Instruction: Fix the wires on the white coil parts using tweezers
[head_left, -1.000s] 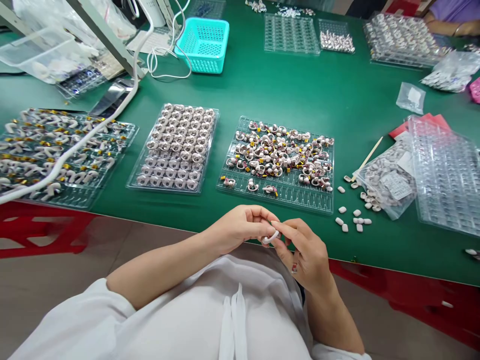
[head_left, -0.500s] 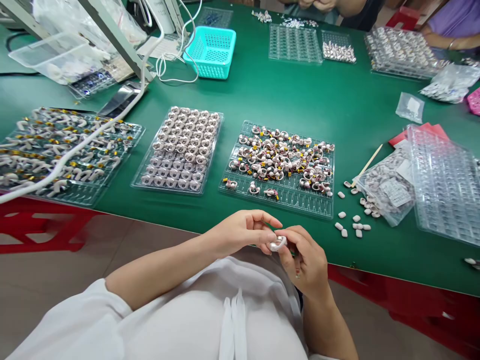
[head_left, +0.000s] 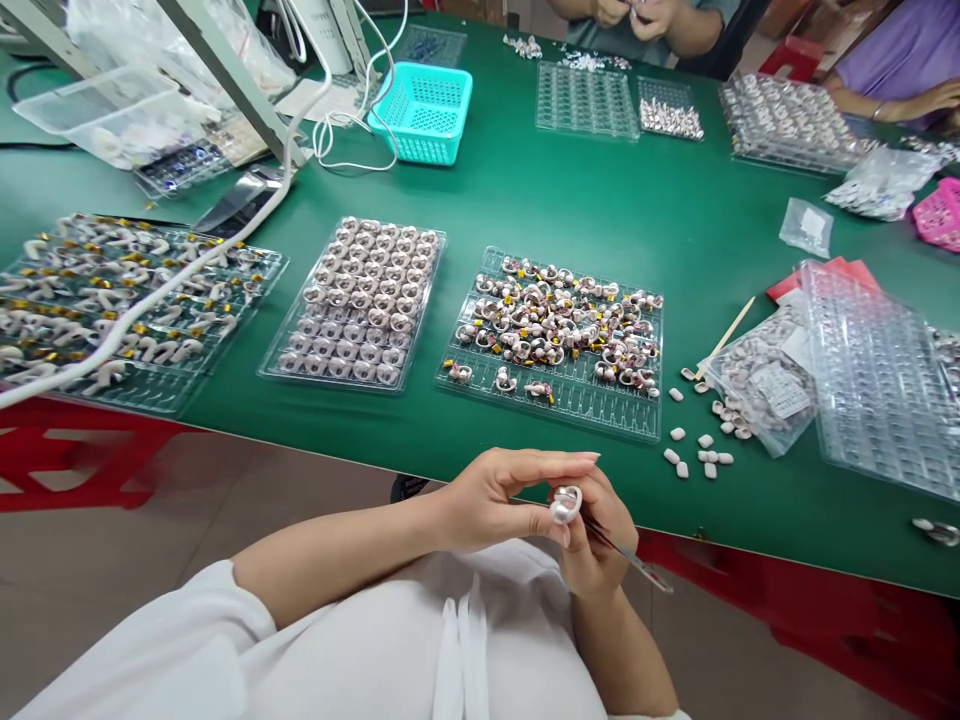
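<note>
Close to my body, over the table's front edge, a small white clip-on earbud (head_left: 566,505) with a rounded, C-shaped body sits between my hands. My left hand (head_left: 491,498) pinches at its left side, thumb below and fingers stretched above. Fingers of my right hand (head_left: 600,535) hold the earbud from the right. A pair of thin metal tweezers (head_left: 637,568) also lies in that hand, pointing down to the right. Beyond my hands stands a clear tray (head_left: 622,415) heaped with similar earbuds with yellow tabs.
Left of it are a tray of pale earbud parts (head_left: 356,300) and a tray of curved pieces (head_left: 127,320). Loose white caps (head_left: 677,434), a bag of caps (head_left: 772,375) and stacked clear trays (head_left: 877,380) lie right. A turquoise basket (head_left: 424,115) stands behind; co-workers sit opposite.
The earbud has turned so its ring faces up more, and both hands have shifted slightly. The tweezers now show plainly below my right hand. My left fingers have straightened.
</note>
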